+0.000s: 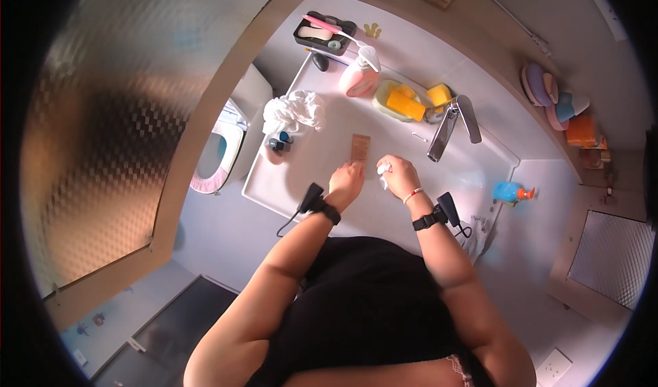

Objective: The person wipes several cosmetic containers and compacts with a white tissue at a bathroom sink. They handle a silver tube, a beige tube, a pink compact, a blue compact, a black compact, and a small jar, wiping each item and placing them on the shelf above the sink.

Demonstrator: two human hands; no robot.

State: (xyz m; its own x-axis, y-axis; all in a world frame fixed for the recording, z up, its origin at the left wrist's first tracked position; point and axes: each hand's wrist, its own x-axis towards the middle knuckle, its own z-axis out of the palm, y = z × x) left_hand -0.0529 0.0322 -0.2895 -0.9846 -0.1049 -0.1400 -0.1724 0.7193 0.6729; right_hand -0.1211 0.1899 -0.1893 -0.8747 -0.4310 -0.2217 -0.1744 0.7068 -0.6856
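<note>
Over the white washbasin counter (322,209), my left hand (347,183) has its fingers closed at the near end of a flat brown rectangular piece (360,147), which points away from me. Its exact kind is too small to make out. To its right, my right hand (403,177) is closed around a crumpled white tissue (384,168), part of which hangs below the fingers. The two hands are apart, with a narrow gap between them. A black strap with a small dark device circles each wrist.
The chrome faucet (449,130) rises right of my hands. Beyond them stand a pink pump bottle (360,77) and a pale green dish (384,99) with yellow sponges. White bunched cloth (295,111) lies left; a blue bottle (507,192) stands right. A toilet (219,151) is farther left.
</note>
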